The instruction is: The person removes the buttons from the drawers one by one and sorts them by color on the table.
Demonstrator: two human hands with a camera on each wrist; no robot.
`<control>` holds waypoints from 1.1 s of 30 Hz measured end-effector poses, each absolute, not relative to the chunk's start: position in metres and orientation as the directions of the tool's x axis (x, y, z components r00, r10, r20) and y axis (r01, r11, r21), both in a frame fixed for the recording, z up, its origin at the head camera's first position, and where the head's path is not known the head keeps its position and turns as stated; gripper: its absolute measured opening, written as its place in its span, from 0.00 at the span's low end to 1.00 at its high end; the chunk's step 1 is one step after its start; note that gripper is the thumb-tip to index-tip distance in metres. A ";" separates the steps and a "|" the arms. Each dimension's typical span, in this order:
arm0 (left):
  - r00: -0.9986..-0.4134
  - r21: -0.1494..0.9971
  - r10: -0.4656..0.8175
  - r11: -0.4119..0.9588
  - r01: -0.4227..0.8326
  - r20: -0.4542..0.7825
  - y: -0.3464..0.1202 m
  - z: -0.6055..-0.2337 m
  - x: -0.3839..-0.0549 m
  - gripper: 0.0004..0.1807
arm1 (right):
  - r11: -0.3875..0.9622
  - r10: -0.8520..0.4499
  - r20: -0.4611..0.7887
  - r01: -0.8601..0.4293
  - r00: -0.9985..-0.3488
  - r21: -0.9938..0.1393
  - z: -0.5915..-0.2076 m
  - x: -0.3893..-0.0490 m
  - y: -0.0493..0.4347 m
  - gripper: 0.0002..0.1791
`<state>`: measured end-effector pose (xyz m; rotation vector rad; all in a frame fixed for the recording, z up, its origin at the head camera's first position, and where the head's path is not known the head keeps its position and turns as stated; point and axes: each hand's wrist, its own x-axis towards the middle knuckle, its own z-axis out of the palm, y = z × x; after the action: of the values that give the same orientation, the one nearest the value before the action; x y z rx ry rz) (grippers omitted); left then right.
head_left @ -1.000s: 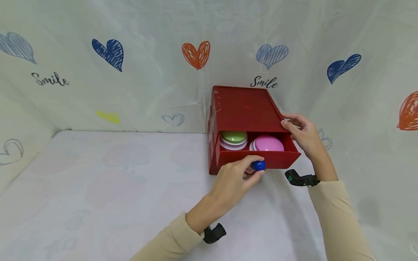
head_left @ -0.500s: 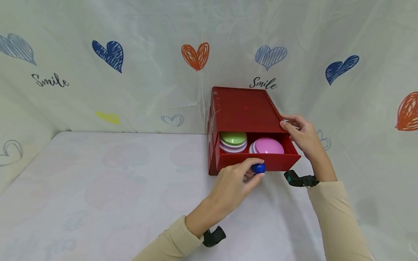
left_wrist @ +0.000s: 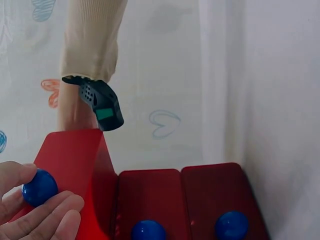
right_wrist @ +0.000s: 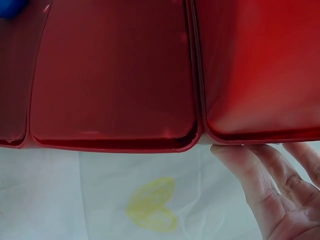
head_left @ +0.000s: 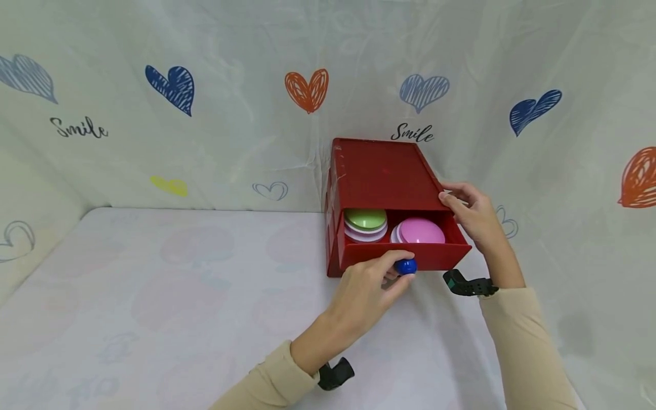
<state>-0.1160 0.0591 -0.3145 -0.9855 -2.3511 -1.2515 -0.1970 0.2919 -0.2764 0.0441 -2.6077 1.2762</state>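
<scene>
Reads 2 times "Smile" point(head_left: 79, 127) in black script | on pale hanging sheet point(head_left: 230, 131) | 1 at left, 1 just behind red box point(head_left: 384, 176)

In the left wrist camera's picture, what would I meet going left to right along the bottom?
The left hand pinching a blue knob → a second blue knob on the middle red drawer → a third blue knob on the rightmost red drawer.
</scene>
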 end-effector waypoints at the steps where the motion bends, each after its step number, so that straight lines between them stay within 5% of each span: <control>1: -0.720 0.610 0.431 0.386 0.692 0.544 0.059 -0.315 -0.116 0.18 | 0.615 0.080 0.223 -0.128 -0.971 -0.778 -0.277 -0.197 0.292 0.29; 33: -0.719 0.605 0.424 0.390 0.694 0.551 0.061 -0.317 -0.117 0.18 | 0.572 0.102 0.215 -0.120 -0.971 -0.812 -0.281 -0.198 0.290 0.28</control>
<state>-0.1166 0.0610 -0.3166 -0.9773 -2.3455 -1.2434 -0.1977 0.2896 -0.2807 0.0150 -2.5669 1.3526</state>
